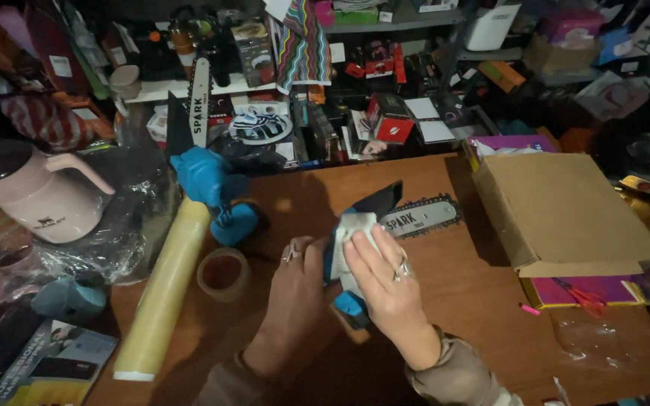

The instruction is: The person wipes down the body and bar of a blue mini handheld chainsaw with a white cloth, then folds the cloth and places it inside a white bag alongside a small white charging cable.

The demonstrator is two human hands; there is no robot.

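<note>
**Two hands on a small blue chainsaw at a crowded wooden table**

A mini chainsaw (385, 225) with a blue body and a short toothed bar lay on the wooden table (430, 301), near its middle, the bar pointing right toward a cardboard box (566, 210). The left hand (299, 282) was curled against the saw's left side, fingers bent around the body, a ring showing on one finger. The right hand (385, 278) lay flat over the top of the saw with fingers nearly straight, pressing a white cloth (355, 229) against it; it too wore a ring.

The cardboard box sat closed at the table's right edge, its flaps down, so its contents could not be seen. It rested partly on a flat purple package (588, 289), on which red-handled scissors (581, 295) lay. At the far left stood a pale pink tumbler (35, 195) with a handle; its mouth was dark and nothing inside could be made out. Crumpled clear plastic wrap (126, 225) lay beside it.

A second blue chainsaw (205, 169) stood upright behind, bar raised. A roll of yellowish film (161, 293) lay across the table's left side, with a roll of brown tape (223, 272) just beside it. Shelves (385, 83) behind were packed with boxed goods.
</note>
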